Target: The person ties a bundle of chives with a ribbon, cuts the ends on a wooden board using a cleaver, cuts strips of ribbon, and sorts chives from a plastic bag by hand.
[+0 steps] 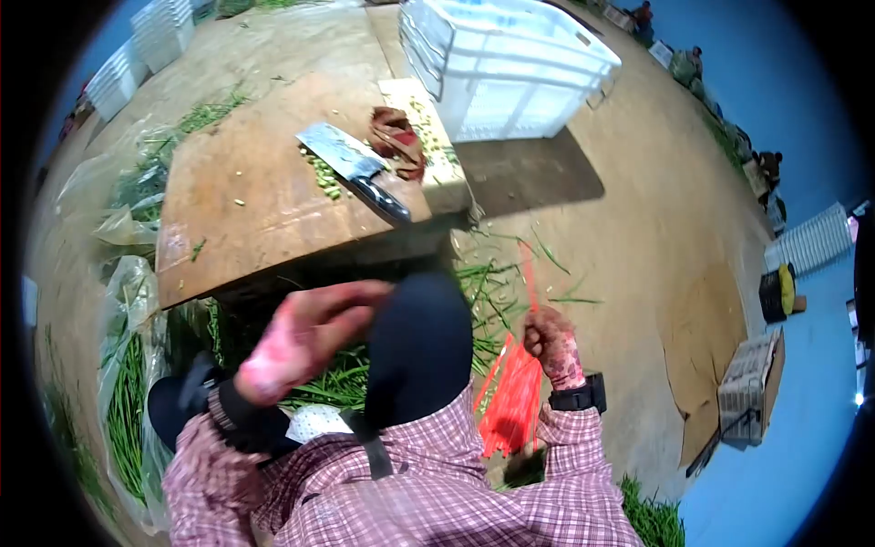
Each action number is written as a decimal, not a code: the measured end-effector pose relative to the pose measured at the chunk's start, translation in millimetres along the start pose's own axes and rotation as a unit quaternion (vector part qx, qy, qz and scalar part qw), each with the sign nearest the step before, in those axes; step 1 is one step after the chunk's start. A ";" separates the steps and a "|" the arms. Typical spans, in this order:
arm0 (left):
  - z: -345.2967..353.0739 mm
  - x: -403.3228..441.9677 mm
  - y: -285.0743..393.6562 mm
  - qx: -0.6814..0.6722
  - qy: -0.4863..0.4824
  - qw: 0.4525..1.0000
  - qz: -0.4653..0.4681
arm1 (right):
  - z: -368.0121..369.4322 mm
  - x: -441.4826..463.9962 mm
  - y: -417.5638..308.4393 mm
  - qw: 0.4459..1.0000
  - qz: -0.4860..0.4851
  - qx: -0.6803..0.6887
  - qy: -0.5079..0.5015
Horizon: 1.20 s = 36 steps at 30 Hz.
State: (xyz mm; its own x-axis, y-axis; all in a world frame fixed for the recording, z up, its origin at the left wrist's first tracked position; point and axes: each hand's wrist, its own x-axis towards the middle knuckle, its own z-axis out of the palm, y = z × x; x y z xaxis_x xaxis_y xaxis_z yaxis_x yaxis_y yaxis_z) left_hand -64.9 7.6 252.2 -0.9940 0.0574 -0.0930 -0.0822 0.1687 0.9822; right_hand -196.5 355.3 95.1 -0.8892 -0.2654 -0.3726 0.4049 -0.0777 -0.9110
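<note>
Right hand (551, 342): grip closed on a red strip (528, 273), which extends forward past the fingers. A bundle of red strips (512, 406) is positioned just beside the right wrist. Left hand (305, 337): grip partly spread, nothing visible in it; I cannot tell whether the fingertips contact the dark-clad knee (421, 351). Cleaver (337, 150): flat on the tabletop (246, 191), near a crumpled cloth (396, 141).

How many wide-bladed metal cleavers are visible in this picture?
1: the wide, black-handled metal cleaver lies on the brown flat board, near chopped green pieces. Others may be hidden.
</note>
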 end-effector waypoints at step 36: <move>-121.2 -179.3 -4.6 -0.259 0.399 0.879 -0.006 | 259.1 96.7 -133.0 0.735 -0.200 -0.507 -0.403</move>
State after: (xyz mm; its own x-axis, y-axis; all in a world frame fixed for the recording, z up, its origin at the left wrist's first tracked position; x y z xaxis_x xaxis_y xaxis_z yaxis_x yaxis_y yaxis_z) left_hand 104.9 -122.7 284.2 -0.7093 -0.6858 -0.1629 0.0915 -0.3188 0.9434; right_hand -281.2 91.0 226.0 -0.3145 -0.9308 -0.1865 -0.5843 0.3446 -0.7347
